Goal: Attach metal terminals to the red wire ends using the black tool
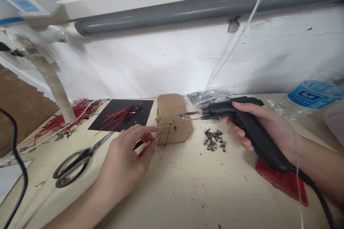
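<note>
Wire (162, 132) sits pinched in the left hand (126, 154), end over the cardboard (172, 106), probably to spare the counter (166, 189). Right hand (276, 128) wraps the iron (258, 137), tip aimed left at it.

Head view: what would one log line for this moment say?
Left fingers: red wire | Right fingers: black corded tool | Tool tip: apart from wire | Below wire end: cardboard

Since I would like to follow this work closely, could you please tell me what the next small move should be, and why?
Probably ease the tip of the soldering gun toward the end of the red wire. The left hand holds the wire, its end over the cardboard; the right hand holds the gun pointing there, with a gap visible between.
</note>
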`<action>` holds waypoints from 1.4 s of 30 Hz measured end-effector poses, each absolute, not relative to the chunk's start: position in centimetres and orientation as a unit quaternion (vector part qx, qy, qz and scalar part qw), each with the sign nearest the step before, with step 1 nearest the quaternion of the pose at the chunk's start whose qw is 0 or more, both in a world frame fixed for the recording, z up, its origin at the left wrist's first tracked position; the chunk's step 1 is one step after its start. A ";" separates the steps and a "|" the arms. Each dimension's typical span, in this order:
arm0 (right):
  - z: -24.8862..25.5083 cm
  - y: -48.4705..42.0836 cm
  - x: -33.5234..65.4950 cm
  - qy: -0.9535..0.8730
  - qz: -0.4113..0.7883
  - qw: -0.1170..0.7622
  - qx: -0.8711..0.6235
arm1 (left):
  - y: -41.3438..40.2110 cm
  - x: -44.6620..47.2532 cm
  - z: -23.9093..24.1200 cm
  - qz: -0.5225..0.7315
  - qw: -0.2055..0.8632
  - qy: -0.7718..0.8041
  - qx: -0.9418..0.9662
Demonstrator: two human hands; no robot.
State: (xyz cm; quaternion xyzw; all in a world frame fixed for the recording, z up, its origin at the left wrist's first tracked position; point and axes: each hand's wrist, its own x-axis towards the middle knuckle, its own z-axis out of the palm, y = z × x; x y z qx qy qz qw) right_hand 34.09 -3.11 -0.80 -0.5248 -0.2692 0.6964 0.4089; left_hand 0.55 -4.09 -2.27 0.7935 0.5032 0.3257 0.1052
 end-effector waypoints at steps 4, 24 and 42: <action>-0.7 -3.1 33.8 -0.271 0.687 0.414 -0.532 | -4.7 0.6 -2.2 0.373 0.110 0.497 0.776; -0.8 -3.0 33.9 -0.271 0.686 0.406 -0.540 | -4.8 0.8 -1.6 0.462 0.400 0.505 0.609; -1.4 -3.3 33.8 -0.394 0.704 0.395 -0.440 | -3.4 0.2 -2.4 0.457 0.461 0.526 0.550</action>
